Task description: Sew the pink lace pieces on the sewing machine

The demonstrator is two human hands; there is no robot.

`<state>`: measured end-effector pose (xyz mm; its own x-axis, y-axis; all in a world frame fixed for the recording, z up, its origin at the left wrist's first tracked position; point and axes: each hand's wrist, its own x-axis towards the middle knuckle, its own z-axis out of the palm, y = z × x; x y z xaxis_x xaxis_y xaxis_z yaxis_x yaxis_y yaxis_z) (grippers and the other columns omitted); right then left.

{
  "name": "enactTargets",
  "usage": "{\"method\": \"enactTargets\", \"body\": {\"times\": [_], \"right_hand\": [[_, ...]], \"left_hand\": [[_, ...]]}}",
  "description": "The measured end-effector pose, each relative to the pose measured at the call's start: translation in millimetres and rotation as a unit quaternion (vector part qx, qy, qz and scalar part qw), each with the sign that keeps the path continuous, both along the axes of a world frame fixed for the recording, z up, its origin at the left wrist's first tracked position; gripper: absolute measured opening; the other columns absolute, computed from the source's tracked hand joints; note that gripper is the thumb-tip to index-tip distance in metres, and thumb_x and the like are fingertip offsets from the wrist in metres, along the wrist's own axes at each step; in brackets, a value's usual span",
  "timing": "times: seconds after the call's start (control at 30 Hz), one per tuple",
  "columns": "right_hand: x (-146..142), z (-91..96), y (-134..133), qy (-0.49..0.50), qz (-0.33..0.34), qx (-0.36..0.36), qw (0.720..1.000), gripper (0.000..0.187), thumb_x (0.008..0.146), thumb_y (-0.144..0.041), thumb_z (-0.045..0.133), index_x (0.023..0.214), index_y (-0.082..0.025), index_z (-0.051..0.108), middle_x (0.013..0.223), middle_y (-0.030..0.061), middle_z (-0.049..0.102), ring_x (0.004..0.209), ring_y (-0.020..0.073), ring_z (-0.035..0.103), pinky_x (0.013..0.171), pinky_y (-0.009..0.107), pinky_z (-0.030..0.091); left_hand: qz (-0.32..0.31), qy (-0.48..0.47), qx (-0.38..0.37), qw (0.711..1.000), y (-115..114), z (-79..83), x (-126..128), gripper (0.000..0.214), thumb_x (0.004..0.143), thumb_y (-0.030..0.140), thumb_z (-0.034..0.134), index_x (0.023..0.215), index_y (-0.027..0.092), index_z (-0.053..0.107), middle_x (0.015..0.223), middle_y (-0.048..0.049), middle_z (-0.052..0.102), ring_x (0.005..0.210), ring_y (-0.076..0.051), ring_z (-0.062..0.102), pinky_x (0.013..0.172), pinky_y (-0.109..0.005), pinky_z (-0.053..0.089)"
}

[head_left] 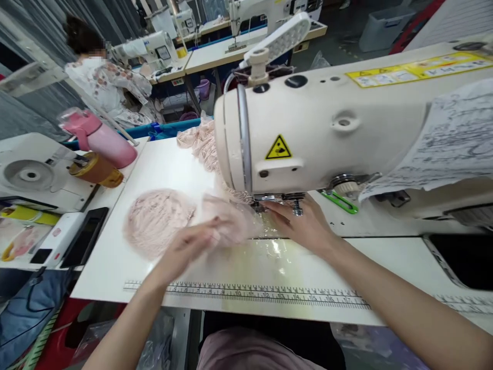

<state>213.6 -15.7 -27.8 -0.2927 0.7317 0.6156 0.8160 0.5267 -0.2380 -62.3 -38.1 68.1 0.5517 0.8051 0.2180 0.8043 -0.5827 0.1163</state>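
Observation:
Sheer pale pink fabric [231, 223], blurred by motion, is pinched in the fingers of my left hand [196, 239], just left of the needle area of the sewing machine [308, 133]. My right hand [302, 221] reaches under the machine head from the right, fingers stretched out low over the bed beside the presser foot [259, 204]. Part of its fingers is hidden by the metal parts there. A round pile of pink lace fabric [157, 221] lies on the table left of my left hand. More gathered pink fabric [202, 141] lies behind the machine head.
A printed ruler [250, 294] runs along the table's front edge. Green thread snips [341, 202] lie behind my right hand; a phone [462, 259] is at right. On the left stand a pink bottle [103, 136] and an amber cup [96, 169]. Another person [103, 87] sits at the back left.

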Motion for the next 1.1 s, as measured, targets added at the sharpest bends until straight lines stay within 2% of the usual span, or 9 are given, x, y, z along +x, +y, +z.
{"method": "enactTargets", "body": {"times": [0.1,0.13,0.3,0.47,0.53,0.63,0.73,0.87,1.1], "right_hand": [[3.5,10.2,-0.2,-0.035,-0.009,0.019,0.999,0.026,0.092,-0.023,0.052,0.107,-0.021,0.073,0.065,0.0031,0.066,0.066,0.0172,0.056,0.075,0.036,0.047],[4.6,13.1,-0.2,-0.040,-0.002,0.029,0.999,0.025,0.092,-0.021,0.052,0.105,-0.020,0.074,0.069,0.0041,0.068,0.070,0.0186,0.058,0.077,0.037,0.048],[7.8,21.3,-1.4,-0.043,0.081,0.066,0.994,0.035,0.084,-0.005,0.046,0.099,-0.024,0.071,0.090,0.0000,0.072,0.081,0.0153,0.059,0.079,0.031,0.047],[6.8,19.6,-4.7,-0.097,0.145,0.053,0.983,0.032,0.081,-0.003,0.044,0.086,-0.021,0.071,0.103,0.0001,0.072,0.075,0.0119,0.057,0.076,0.029,0.046],[6.1,18.8,-5.1,-0.100,0.151,0.048,0.982,0.032,0.083,-0.004,0.043,0.086,-0.021,0.071,0.104,0.0001,0.072,0.078,0.0120,0.058,0.075,0.029,0.045],[6.4,19.2,-4.7,-0.102,0.152,0.044,0.982,0.031,0.084,-0.006,0.044,0.079,-0.022,0.069,0.093,-0.0023,0.072,0.077,0.0122,0.057,0.073,0.028,0.044],[8.3,19.3,-3.2,-0.093,0.127,0.040,0.987,0.030,0.084,-0.006,0.043,0.074,-0.022,0.067,0.074,-0.0026,0.069,0.075,0.0132,0.057,0.074,0.029,0.043],[10.2,16.7,-0.7,-0.069,0.119,0.045,0.990,0.030,0.083,-0.006,0.045,0.088,-0.021,0.070,0.088,-0.0010,0.074,0.086,0.0146,0.062,0.080,0.031,0.046],[7.4,16.3,0.1,-0.081,0.098,0.084,0.988,0.026,0.084,-0.005,0.050,0.085,-0.020,0.071,0.093,-0.0035,0.076,0.090,0.0131,0.066,0.087,0.029,0.048]], "left_hand": [[-0.165,-0.073,-0.165,0.970,-16.1,-15.1,42.5,0.030,0.098,0.031,0.043,0.089,0.028,0.072,0.105,0.0000,0.073,0.105,-0.017,0.066,0.109,-0.042,0.045],[-0.178,-0.096,-0.179,0.963,-19.8,-19.2,51.2,0.027,0.097,0.031,0.045,0.092,0.025,0.070,0.111,-0.0026,0.071,0.108,-0.017,0.064,0.109,-0.042,0.044],[-0.127,-0.053,-0.046,0.989,-19.9,-37.5,61.5,0.035,0.094,0.030,0.051,0.126,0.017,0.056,0.132,-0.0117,0.060,0.124,-0.026,0.054,0.099,-0.044,0.051],[-0.120,0.017,0.056,0.991,-6.7,-42.2,61.1,0.022,0.094,0.027,0.050,0.106,0.014,0.063,0.112,-0.0107,0.069,0.102,-0.026,0.065,0.090,-0.043,0.055],[-0.114,0.033,0.087,0.989,-3.5,-42.4,64.0,0.023,0.094,0.026,0.050,0.108,0.013,0.063,0.115,-0.0117,0.069,0.105,-0.027,0.065,0.091,-0.043,0.054],[-0.123,0.043,0.092,0.987,-0.7,-45.8,68.4,0.038,0.094,0.023,0.047,0.130,0.011,0.054,0.132,-0.0135,0.061,0.122,-0.028,0.057,0.098,-0.043,0.051],[-0.152,0.036,0.072,0.985,4.0,-51.0,69.7,0.046,0.092,0.022,0.045,0.136,0.010,0.049,0.138,-0.0136,0.056,0.129,-0.028,0.052,0.102,-0.044,0.049],[-0.178,0.034,0.065,0.981,15.2,-55.7,67.9,0.046,0.092,0.021,0.044,0.136,0.007,0.049,0.139,-0.0135,0.055,0.130,-0.028,0.051,0.104,-0.044,0.049],[-0.170,0.030,0.070,0.982,28.1,-61.8,64.2,0.047,0.093,0.022,0.043,0.137,0.005,0.048,0.136,-0.0154,0.057,0.129,-0.030,0.052,0.104,-0.046,0.050]]}}
